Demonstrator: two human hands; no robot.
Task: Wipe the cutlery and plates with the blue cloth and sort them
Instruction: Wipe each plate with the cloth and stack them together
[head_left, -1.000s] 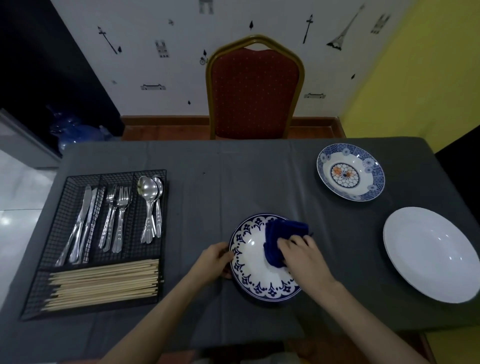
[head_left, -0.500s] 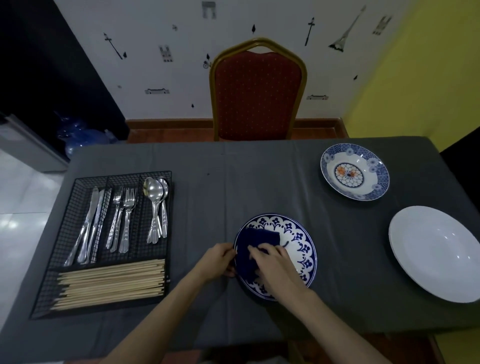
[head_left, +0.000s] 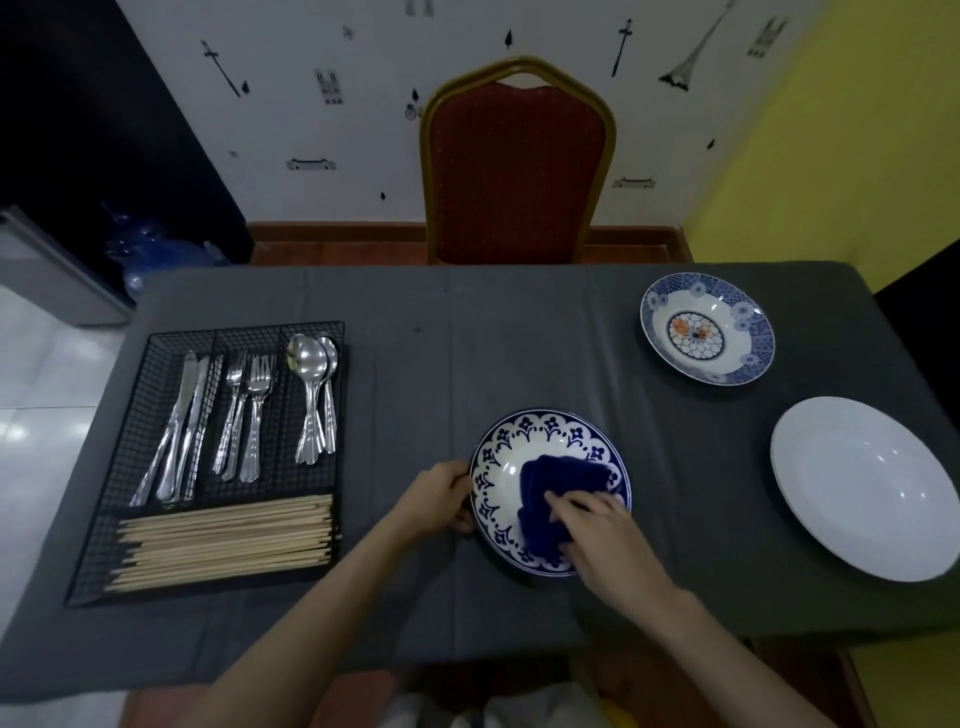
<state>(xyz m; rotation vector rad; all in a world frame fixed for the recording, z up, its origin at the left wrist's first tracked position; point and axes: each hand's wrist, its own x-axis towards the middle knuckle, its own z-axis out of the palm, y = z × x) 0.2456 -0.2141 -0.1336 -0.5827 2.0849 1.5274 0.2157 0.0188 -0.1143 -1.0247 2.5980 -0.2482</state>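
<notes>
Since the earlier frame, the crumpled dark blue cloth has been swept from the plate's left side toward its centre and right, carried under the right hand.

Head view: the round white plate with the blue floral rim is seen lying flat on the grey-clothed tabletop, near the front edge, directly before the person. Its left rim is gripped by the curled fingers of the left hand — the plate is steadied so. The cloth is pressed down by the right hand's fingers, which are laid over it and point up-left; whether they pinch it cannot be told. Being round, the plate has no long axis. The right hand is nearer the unwiped far rim.
</notes>
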